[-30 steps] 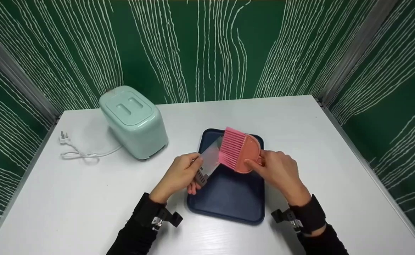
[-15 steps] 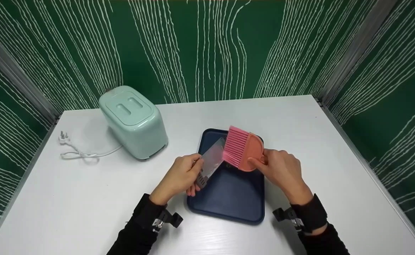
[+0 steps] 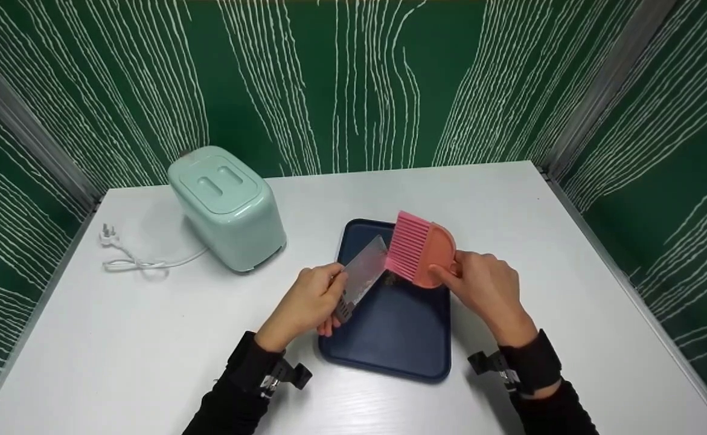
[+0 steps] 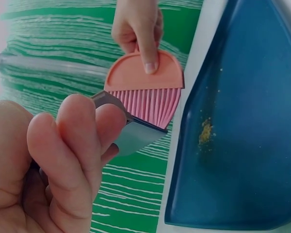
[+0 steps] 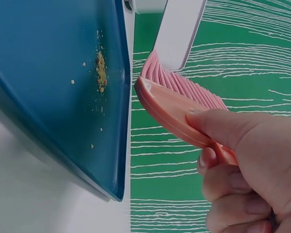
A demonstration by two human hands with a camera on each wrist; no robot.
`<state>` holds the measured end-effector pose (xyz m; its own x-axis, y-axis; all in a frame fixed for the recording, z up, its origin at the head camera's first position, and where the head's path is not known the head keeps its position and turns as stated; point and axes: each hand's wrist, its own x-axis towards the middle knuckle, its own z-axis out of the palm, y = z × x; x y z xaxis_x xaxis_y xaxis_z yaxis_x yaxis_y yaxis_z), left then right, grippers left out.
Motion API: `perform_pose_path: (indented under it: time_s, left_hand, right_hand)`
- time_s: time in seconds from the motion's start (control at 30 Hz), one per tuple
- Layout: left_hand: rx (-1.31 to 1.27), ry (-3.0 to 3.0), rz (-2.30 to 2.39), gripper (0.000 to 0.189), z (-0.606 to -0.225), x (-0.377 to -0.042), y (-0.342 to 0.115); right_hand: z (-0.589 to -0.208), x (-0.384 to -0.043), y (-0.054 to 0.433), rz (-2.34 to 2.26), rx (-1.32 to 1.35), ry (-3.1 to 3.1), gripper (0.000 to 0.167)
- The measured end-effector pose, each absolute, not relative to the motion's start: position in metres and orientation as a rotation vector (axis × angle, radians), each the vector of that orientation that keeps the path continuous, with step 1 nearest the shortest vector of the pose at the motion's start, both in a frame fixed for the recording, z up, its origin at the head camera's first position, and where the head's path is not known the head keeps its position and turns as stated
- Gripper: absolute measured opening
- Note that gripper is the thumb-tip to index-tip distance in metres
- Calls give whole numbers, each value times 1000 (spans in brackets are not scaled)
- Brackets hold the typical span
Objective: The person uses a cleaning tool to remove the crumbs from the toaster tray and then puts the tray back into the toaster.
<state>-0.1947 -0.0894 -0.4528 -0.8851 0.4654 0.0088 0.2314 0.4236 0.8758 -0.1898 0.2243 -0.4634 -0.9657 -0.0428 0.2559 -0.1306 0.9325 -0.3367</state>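
My left hand [image 3: 308, 299] grips a thin metal crumb tray [image 3: 365, 269] by its slotted end, tilted above a dark blue tray [image 3: 395, 338]. A small hand brush [image 3: 441, 257], with an orange body and pink bristles, is held in my right hand [image 3: 489, 287], thumb pressed on its body. The bristles touch the far end of the crumb tray; in the right wrist view the bristles [image 5: 177, 82] bend against it. A small pile of yellowish crumbs [image 4: 205, 132] lies on the blue tray, with loose bits scattered around it.
To the left stands a mint green toaster [image 3: 226, 205] with a lid on top. Its white cord and plug [image 3: 139, 264] lie coiled beside it. Green patterned panels [image 3: 317, 84] close in the back and sides of the white table [image 3: 166, 356].
My right hand and the brush have moved slightly right and away, sliding along the crumb tray toward its far end. My left hand has stayed nearly still. More of the crumb tray shows.
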Motion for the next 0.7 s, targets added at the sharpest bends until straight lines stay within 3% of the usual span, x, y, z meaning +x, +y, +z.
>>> perform_pose_path:
  time_s: [0.7]
  left_hand:
    - [586, 2453, 1421, 30, -456, -198, -90]
  right_hand:
    - [-450, -187, 232, 533, 55, -2733, 58]
